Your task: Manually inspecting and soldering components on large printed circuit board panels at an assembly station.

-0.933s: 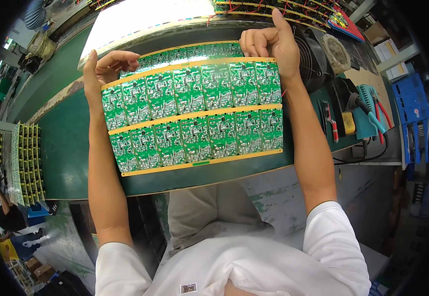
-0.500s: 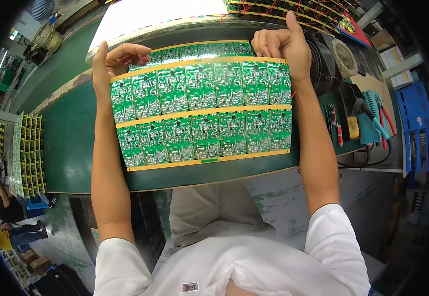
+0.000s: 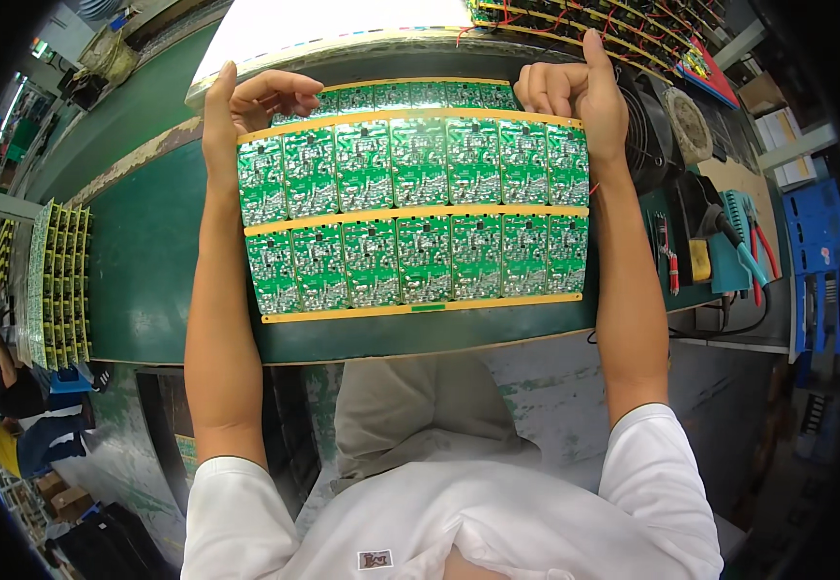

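A: nice bench, what's on it?

B: green worktop (image 3: 149, 290), bright white slab (image 3: 343, 27) along its far edge, black fan (image 3: 652, 135) toward the far right corner, red-handled pliers (image 3: 766, 249) at the right end, stacked boards (image 3: 60, 290) by the left end

A: and the circuit-board panel (image 3: 425, 256)?

B: over the near edge, between the forearms. Long axis runs left to right, roughly along that edge, silver-dotted side facing the wearer. Left hand (image 3: 244, 108) grasps its upper left corner, right hand (image 3: 596, 108) the upper right, thumbs up

A: anything unclear?

B: some fingers are hidden behind it, the slab's cut off up top, and I can't tell if the green strip (image 3: 391, 97) behind is a separate panel
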Demonstrator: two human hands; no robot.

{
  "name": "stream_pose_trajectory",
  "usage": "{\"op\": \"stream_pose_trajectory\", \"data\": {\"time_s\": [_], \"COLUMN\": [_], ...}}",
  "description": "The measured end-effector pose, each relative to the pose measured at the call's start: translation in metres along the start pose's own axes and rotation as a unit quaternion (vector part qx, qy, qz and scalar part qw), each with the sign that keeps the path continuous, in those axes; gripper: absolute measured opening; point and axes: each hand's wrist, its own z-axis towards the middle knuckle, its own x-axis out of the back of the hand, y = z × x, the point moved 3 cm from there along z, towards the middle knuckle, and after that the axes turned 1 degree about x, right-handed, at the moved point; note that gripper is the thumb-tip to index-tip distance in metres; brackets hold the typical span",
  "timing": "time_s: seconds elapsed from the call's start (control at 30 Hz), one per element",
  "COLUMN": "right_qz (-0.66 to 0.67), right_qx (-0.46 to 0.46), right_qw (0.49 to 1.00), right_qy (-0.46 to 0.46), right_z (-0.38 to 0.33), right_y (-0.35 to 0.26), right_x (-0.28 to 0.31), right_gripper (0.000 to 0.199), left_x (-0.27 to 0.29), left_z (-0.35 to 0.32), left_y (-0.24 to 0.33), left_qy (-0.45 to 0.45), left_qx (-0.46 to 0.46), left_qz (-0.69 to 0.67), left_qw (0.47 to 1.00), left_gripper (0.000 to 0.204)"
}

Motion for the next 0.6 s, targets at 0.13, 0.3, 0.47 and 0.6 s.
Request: {"op": "stream_pose_trajectory", "data": {"time_s": [0.13, 0.3, 0.47, 0.6], "right_qz": [0.008, 0.02, 0.018, 0.016], "right_qx": [0.005, 0.009, 0.012, 0.014], "right_qw": [1.0, 1.0, 1.0, 1.0], "right_qy": [-0.003, -0.011, -0.012, -0.014], "right_z": [0.0002, 0.001, 0.0001, 0.0], "right_y": [0.004, 0.0034, 0.0028, 0.0015], "right_x": [0.0053, 0.0036, 0.0053, 0.0029], "right_gripper": [0.07, 0.07, 0.069, 0.069], "left_x": [-0.0039, -0.0026, -0.0038, -0.0017], "left_z": [-0.0013, -0.0011, -0.0005, -0.0008], "left_y": [0.0043, 0.0047, 0.0044, 0.0035], "left_qy": [-0.002, -0.01, -0.018, -0.014], "left_qx": [0.0, -0.009, -0.018, -0.019], "left_qz": [-0.001, -0.004, 0.0, -0.002], "left_qw": [1.0, 1.0, 1.0, 1.0], "left_gripper": [0.078, 0.079, 0.079, 0.08]}}
